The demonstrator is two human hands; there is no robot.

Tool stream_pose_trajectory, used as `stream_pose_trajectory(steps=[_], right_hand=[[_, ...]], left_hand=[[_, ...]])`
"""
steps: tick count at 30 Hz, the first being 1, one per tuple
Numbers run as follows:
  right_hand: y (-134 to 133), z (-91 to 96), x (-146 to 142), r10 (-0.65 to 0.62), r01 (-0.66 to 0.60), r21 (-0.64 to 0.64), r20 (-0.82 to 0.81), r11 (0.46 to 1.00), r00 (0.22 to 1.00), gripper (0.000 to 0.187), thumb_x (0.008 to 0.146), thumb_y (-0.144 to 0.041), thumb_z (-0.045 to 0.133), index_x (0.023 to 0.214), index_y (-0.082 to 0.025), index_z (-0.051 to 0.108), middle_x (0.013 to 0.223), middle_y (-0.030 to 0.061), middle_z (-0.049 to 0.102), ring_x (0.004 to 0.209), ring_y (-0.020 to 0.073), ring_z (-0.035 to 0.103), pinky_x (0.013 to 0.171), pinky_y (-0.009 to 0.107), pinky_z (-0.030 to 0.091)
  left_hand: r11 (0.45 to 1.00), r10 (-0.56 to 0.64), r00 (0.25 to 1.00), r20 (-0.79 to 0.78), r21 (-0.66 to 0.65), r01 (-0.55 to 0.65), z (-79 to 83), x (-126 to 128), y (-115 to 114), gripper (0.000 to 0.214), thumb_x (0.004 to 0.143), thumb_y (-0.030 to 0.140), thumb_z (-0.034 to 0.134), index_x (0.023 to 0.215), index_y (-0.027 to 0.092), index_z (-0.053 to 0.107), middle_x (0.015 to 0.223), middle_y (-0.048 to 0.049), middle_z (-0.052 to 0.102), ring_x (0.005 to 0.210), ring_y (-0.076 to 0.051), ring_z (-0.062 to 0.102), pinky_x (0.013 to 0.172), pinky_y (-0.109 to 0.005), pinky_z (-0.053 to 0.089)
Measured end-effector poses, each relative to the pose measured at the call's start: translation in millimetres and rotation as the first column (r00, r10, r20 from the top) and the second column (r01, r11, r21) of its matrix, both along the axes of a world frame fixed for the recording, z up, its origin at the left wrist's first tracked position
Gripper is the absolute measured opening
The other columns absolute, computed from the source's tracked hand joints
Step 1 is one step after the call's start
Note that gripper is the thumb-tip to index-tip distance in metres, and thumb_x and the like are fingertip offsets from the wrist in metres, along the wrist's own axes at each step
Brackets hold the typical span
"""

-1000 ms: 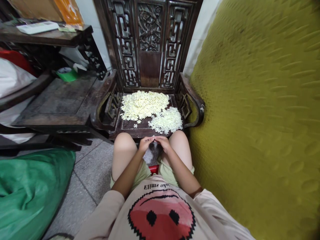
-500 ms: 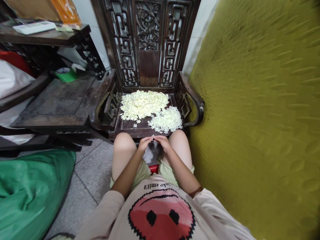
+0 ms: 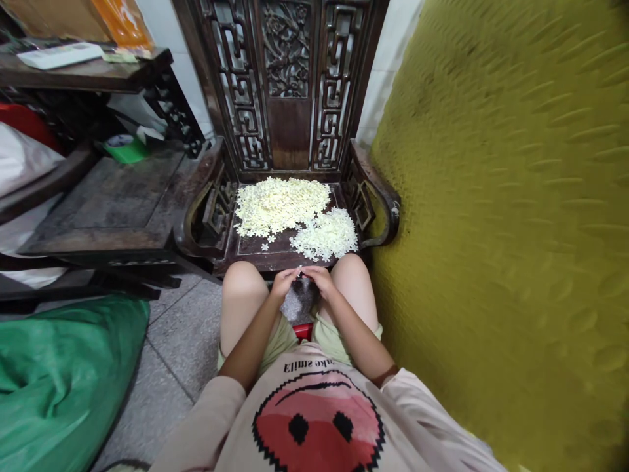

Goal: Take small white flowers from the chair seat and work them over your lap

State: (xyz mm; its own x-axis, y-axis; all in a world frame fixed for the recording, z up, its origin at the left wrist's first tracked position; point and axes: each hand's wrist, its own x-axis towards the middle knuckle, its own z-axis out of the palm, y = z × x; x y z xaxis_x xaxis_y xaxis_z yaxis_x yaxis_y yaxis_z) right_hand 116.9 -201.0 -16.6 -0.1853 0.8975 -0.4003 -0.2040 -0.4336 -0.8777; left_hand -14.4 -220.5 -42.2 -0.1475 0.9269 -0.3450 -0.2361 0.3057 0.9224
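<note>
My left hand [image 3: 284, 282] and my right hand [image 3: 320, 279] meet fingertip to fingertip between my knees, just before the seat's front edge. Both are closed in a pinch around a small white flower piece [image 3: 299, 269], which shows between the fingertips. Beyond them, on the dark wooden chair seat [image 3: 253, 246], lies a large heap of pale yellow flower pieces [image 3: 280, 204]. A smaller, whiter heap of flower pieces [image 3: 327, 235] sits at the seat's right front. A few loose pieces [image 3: 266, 247] lie near the large heap's front.
The carved chair's curved armrests [image 3: 388, 216] flank the seat. To the left stands a dark side table [image 3: 113, 210] carrying a green tape roll [image 3: 126, 149]. A yellow textured panel [image 3: 491, 229] rises close on the right. Green fabric [image 3: 59, 373] covers floor at left.
The camera view has shifted very slightly. Both hands keep the same pinch at the same place, and the heaps look unchanged.
</note>
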Motion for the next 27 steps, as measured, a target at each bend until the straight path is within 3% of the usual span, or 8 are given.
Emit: stream_pose_trajectory(steps=[7, 21, 27], right_hand=[[-0.3, 3.9, 0.3, 0.003, -0.003, -0.005, -0.004, 1.000, 1.000, 0.022, 0.052, -0.031, 0.072, 0.069, -0.017, 0.071, 0.069, 0.0034, 0.068, 0.062, 0.0128, 0.057, 0.068, 0.028, 0.043], [0.6, -0.3, 0.3, 0.015, -0.015, 0.004, 0.029, 1.000, 0.999, 0.024, 0.054, -0.031, 0.071, 0.071, -0.016, 0.071, 0.070, 0.0039, 0.068, 0.060, 0.0112, 0.054, 0.064, 0.026, 0.039], [0.6, -4.8, 0.4, 0.024, -0.025, 0.019, 0.022, 1.000, 0.999, 0.022, 0.053, -0.030, 0.071, 0.069, -0.015, 0.071, 0.068, 0.0038, 0.067, 0.059, 0.0108, 0.053, 0.064, 0.025, 0.039]], left_hand=[[0.996, -0.018, 1.000, 0.021, -0.086, 0.020, -4.1, -0.1, -0.4, 0.045, 0.052, 0.047, 0.071, 0.083, 0.015, 0.069, 0.071, -0.0039, 0.065, 0.059, -0.009, 0.049, 0.057, -0.022, 0.034], [0.996, -0.059, 0.998, 0.002, -0.066, 0.059, 1.4, 0.7, -1.5, 0.049, 0.053, 0.053, 0.069, 0.081, 0.013, 0.069, 0.067, -0.0037, 0.063, 0.059, -0.009, 0.047, 0.058, -0.023, 0.034], [0.999, -0.028, 0.998, -0.053, 0.017, 0.029, 5.5, 2.2, -2.0, 0.045, 0.052, 0.052, 0.069, 0.074, 0.013, 0.068, 0.067, -0.0041, 0.064, 0.059, -0.011, 0.048, 0.062, -0.025, 0.037]])
